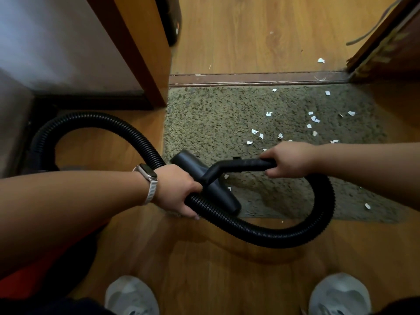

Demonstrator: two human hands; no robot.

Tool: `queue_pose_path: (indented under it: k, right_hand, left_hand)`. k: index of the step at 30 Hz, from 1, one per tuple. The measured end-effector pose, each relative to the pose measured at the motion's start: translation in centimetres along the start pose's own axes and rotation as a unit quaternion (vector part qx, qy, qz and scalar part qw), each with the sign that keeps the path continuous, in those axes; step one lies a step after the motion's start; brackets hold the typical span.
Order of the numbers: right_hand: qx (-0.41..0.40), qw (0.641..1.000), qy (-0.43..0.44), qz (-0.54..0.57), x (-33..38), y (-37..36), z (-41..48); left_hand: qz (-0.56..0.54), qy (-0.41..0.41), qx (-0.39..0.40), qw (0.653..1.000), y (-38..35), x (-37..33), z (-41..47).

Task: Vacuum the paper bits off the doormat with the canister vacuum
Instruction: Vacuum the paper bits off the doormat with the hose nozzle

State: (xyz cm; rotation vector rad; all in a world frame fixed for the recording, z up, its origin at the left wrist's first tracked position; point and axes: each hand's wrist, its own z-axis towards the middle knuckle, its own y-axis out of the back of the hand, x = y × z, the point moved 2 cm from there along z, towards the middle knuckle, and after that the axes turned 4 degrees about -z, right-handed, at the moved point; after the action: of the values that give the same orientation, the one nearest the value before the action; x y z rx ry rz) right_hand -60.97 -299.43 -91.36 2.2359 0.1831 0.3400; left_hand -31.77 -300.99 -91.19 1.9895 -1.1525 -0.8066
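Our right hand (288,159) clenches the black handle (245,165). Our left hand (179,189) wraps round the ribbed hose (318,223) just beside the nozzle (223,198), which sits over the near left edge of the doormat (216,114). Paper bits (313,120) lie scattered beyond our right hand. The hose's far end sinks into shadow at left.

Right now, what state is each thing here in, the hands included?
Left hand: grips the hose.
Right hand: grips the rigid tube.
Hose: curves in a loop from one hand to the other.
Nozzle: down at the doormat's near left part.
Doormat: flat on the floor, littered.
Paper bits: scattered, mostly on the mat's right half, a few beyond it.
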Motion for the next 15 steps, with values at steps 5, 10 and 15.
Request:
queue_pose_path:
  k: [5, 10, 15]
  right_hand:
    - [0.020, 1.000, 0.009, -0.009, 0.9, -0.1, 0.2]
    - [0.026, 1.000, -0.013, 0.008, -0.9, 0.2, -0.6]
    - [0.024, 0.996, -0.071, 0.038, -3.9, 0.0, -2.4]
  left_hand:
    - [0.002, -0.009, 0.000, 1.000, -0.8, 0.0, -0.5]
    - [-0.009, 0.002, -0.011, 1.000, 0.0, -0.1, 0.1]
    - [-0.020, 0.017, -0.034, 0.999, 0.7, 0.0, 1.1]
